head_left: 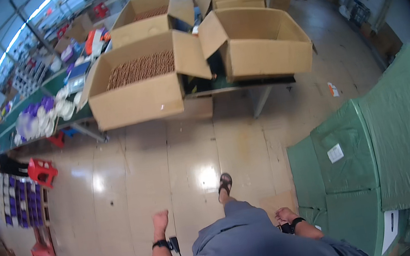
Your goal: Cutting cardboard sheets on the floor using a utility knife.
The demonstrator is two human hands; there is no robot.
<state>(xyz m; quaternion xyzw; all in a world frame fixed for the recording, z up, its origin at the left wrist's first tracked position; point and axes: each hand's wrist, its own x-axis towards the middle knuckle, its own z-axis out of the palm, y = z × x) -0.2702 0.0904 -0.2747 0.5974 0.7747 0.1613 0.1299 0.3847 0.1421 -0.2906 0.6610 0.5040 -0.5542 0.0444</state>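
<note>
I am standing on a shiny tan floor, looking down over my grey shirt. My left hand (pixel 160 220) hangs at my side with the fingers curled into a loose fist and nothing in it. My right hand (pixel 283 216) is low by my hip, close to a flat piece of cardboard (pixel 280 202) on the floor; the fingers are bent and I cannot make out anything held. Both wrists carry black bands. My sandalled foot (pixel 224 183) is stepped forward between the hands.
Ahead, open cardboard boxes (pixel 137 98) (pixel 262 48) sit on a green table (pixel 241 86); one holds brown rod-like pieces (pixel 140 68). Green wrapped stacks (pixel 368 156) stand at my right. A red stool (pixel 42 171) and a seated person (pixel 1 164) are at left. More people stand at the back.
</note>
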